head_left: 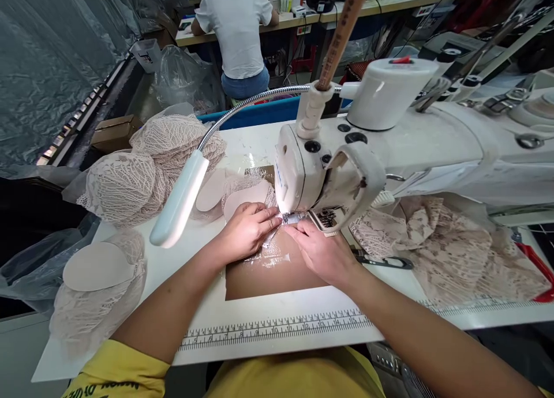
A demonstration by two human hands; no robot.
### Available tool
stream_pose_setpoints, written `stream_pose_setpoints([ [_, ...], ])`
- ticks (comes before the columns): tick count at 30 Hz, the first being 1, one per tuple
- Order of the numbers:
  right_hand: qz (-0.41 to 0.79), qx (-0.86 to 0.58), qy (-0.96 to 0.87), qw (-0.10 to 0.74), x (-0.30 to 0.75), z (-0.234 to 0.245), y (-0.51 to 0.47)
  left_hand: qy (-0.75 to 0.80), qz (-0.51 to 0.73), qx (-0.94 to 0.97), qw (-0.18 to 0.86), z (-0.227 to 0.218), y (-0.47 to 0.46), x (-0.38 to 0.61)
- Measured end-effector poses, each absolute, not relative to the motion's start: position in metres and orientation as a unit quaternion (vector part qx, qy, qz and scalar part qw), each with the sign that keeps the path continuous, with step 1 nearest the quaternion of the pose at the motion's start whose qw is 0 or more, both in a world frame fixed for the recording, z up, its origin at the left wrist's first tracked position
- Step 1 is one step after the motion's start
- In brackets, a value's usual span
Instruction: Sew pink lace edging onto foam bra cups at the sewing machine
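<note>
At the needle area of a white sewing machine (298,173), both my hands work close together. My left hand (249,233) has its fingers pressed together on the edge of a beige lace cup piece (249,196), left of the presser foot (292,218). My right hand (322,251) lies just right of the foot, fingers bent and closed low; whatever they pinch is hidden. Beneath both hands is a brown sheet (277,280) with shiny clear tape on it. Thread snips (385,262) with a dark handle lie beside my right wrist.
Stacked lace cups (125,181) lie at left, with another lace cup piece (99,271) nearer. A lamp on a bent neck (182,199) hangs over the table. Crumpled lace fabric (450,248) lies right. A ruler strip (277,331) runs along the front edge. Another person (238,29) sits ahead.
</note>
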State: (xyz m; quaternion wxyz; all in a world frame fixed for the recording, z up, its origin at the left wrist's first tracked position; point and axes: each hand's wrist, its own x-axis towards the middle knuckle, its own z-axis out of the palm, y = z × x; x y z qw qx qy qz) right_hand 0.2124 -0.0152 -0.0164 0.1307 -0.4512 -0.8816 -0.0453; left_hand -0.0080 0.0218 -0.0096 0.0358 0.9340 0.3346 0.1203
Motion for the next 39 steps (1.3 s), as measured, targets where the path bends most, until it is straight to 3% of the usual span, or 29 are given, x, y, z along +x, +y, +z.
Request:
stream_pose_setpoints([
  [13, -0.009, -0.459, -0.878, 0.139, 0.216, -0.017, -0.016, 0.370, 0.063, 0.927, 0.015, 0.005, 0.018, -0.007],
  [20, -0.008, -0.467, -0.869, 0.161, 0.220, -0.022, -0.015, 0.392, 0.002, 0.915, 0.093, 0.032, -0.002, -0.008],
  [29, -0.014, -0.463, -0.874, 0.147, 0.220, -0.019, -0.015, 0.361, 0.074, 0.926, 0.079, 0.012, -0.003, 0.005],
  [39, -0.013, -0.460, -0.875, 0.150, 0.220, -0.021, -0.016, 0.365, 0.061, 0.928, 0.048, 0.007, -0.010, 0.011],
])
